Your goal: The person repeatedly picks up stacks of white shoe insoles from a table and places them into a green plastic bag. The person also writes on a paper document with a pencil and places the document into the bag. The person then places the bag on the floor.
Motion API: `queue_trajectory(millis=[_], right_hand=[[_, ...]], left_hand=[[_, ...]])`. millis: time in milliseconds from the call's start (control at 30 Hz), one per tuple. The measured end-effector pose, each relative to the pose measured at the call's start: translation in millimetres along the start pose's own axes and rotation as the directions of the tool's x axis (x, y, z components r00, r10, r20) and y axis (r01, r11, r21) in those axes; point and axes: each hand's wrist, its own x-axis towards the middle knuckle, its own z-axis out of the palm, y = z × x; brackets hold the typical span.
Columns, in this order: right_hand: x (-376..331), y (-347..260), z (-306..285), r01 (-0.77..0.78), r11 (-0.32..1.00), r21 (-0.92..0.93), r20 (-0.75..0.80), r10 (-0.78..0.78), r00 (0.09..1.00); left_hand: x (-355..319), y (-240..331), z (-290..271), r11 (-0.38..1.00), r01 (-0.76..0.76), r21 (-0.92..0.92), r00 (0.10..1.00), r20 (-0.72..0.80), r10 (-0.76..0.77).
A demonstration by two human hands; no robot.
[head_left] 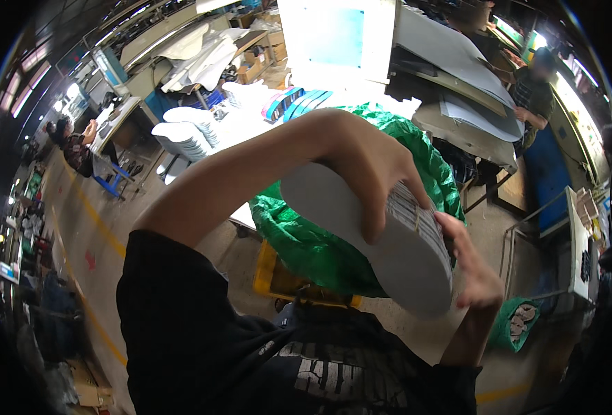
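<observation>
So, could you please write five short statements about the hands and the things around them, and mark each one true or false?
1. The left hand grips a stack of grey sole-shaped pieces. True.
2. The right hand is at the stack's left side. False: it is at its right.
3. The stack lies flat on the floor. False: it is held up, with a green sack behind it.
4. A yellow crate shows below the green sack. True.
5. More stacks stand on the brightly lit table. True.
</observation>
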Motion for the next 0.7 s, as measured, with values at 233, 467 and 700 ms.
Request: queue_trajectory(millis=[233, 467, 700], right_hand=[[-20.8, 26.3, 42.8, -0.097, 0.903, 0.418, -0.282, 0.23, 0.931], [-95.1, 19.3, 31.6, -0.203, 0.552, 0.809, -0.313, 0.697, 0.645], [-71.0, 5.4, 21.1, -0.151, 0.642, 0.751, -0.418, 0.64, 0.644]], left_hand=[[16.1, -32.6, -19.4, 0.988, -0.133, -0.084, 0.97, -0.217, 0.112], [50.4, -101.8, 16.1, 0.957, 0.03, -0.288, 0.817, -0.544, -0.189], [82.1, -120.2, 16.7, 0.727, 0.407, 0.553, 0.804, -0.594, 0.001]])
